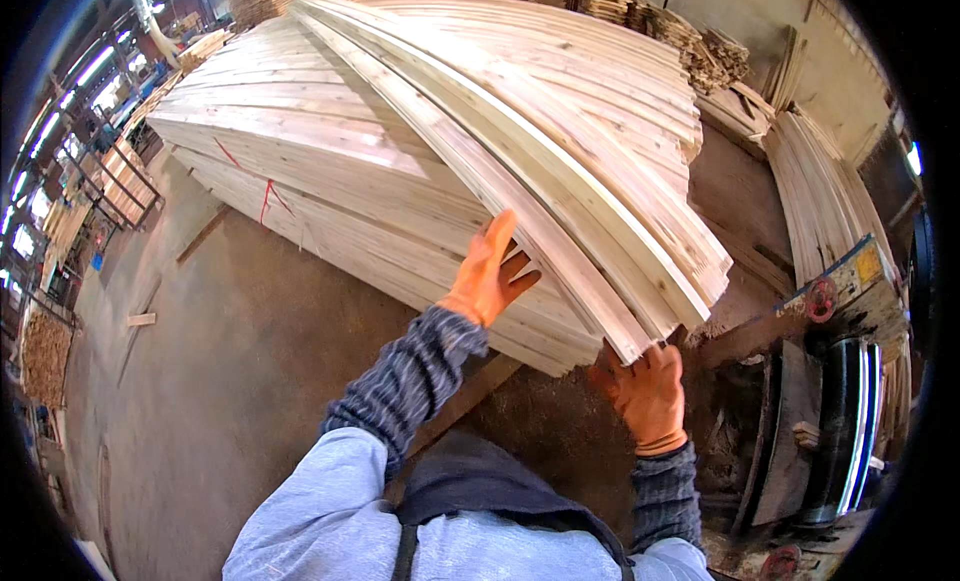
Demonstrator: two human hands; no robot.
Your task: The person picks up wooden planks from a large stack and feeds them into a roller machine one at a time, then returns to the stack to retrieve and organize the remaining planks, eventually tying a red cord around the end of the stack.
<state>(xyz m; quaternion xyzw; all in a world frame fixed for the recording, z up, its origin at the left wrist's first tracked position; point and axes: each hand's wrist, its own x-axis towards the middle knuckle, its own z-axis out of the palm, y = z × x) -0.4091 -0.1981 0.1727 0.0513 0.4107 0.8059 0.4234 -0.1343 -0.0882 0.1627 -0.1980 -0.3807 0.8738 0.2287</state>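
Both my hands wear orange gloves. My left hand has its fingers spread against the near side of a long wooden board, thumb up along the edge. At the near end of that board, my right hand is curled around the end, with its fingertips partly hidden beneath the wood. Right beside it lie more long pale boards, slanting across the top of a large lumber stack. Red strings hang on the stack's left side.
A machine with a shiny roller and a red handwheel stands close on my right. More boards lean along the right wall. Metal racks stand far left. A small wood offcut lies on the concrete floor.
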